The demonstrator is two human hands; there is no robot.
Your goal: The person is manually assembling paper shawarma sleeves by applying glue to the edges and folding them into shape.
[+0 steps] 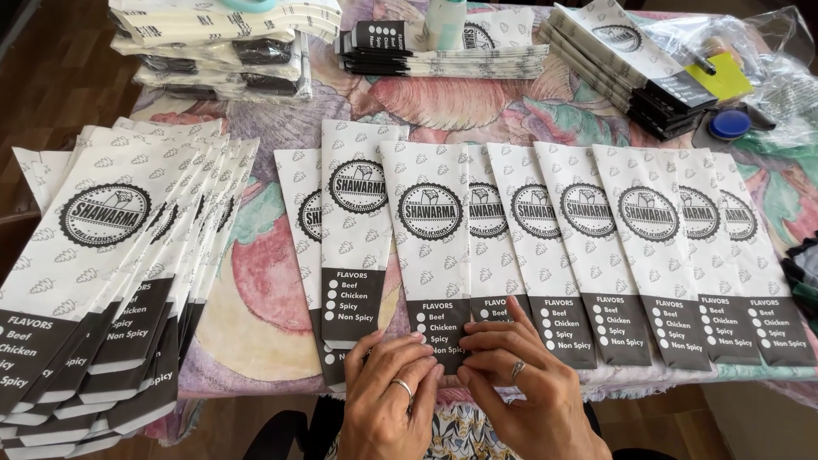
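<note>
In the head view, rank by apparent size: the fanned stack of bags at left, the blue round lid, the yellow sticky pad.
1. Fanned stack of bags, far the largest, though nearest the camera.
2. Yellow sticky pad.
3. Blue round lid, only slightly smaller.

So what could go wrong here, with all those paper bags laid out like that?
The row of bags overlaps closely, so as the left hand and right hand press on the bottom edge of one bag, its neighbours could shift out of line. The fanned pile on the left hangs over the table's edge and might slide off.
</note>
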